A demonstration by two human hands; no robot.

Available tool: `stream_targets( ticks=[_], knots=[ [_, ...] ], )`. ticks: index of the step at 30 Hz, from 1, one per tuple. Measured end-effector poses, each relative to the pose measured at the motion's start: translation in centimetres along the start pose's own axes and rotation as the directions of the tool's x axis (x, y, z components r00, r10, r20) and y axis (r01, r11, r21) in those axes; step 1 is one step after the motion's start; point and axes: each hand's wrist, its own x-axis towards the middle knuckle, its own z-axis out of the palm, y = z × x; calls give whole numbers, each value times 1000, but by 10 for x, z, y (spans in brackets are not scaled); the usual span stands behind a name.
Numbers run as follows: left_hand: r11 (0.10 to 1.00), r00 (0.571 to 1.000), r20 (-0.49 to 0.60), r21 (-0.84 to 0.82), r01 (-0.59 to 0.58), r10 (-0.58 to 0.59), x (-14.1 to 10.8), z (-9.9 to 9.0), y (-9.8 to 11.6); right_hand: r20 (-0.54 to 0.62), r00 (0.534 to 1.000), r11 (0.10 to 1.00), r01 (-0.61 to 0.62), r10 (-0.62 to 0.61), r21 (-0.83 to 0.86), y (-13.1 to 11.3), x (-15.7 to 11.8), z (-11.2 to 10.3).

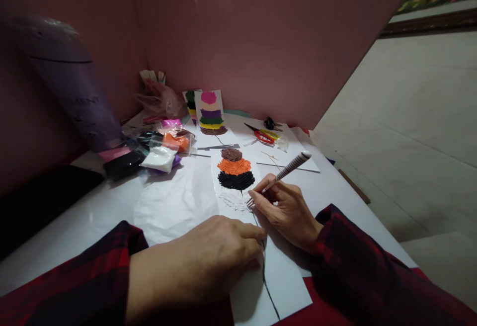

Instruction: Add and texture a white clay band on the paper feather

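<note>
My right hand grips a fork with a patterned handle, held in a pen-like pinch. Its tines touch the white clay band on a white paper sheet. Above that band sit black clay, orange clay and brown clay, all textured with ridges. A dark line runs down the sheet below the clay. My left hand rests on the sheet beside this line, its fingers lying forward on the paper and holding nothing; the fingertips are partly hidden.
Bagged clay lies in a heap at left, near a tall purple bottle. A finished-looking striped card leans at the back. Red-handled scissors and keys lie at the back right. The table's right edge borders the tiled floor.
</note>
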Motion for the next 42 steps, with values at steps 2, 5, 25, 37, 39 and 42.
stream_targets(
  ticks=[2,5,25,37,39,42],
  knots=[
    [1000,1000,-12,-4,0,0,0,0,0,-3,1000,1000,-4,4,-5,0,1,0],
    [1000,1000,-16,-2,-5,5,0,1,-1,0,1000,1000,-17,17,-14,-1,1,0],
    [999,1000,-5,37,-6,6,0,2,-1,21,1000,1000,-8,9,-14,-4,1,-1],
    [999,1000,-3,36,-6,6,-1,1,-1,35,999,1000,23,-23,0,-4,1,-2],
    [999,1000,16,42,14,-15,-1,1,0,34,999,1000,29,-29,-1,-3,0,-3],
    [998,998,38,51,39,-41,-1,1,0,41,999,999,36,-35,-4,-3,0,-3]
  ],
)
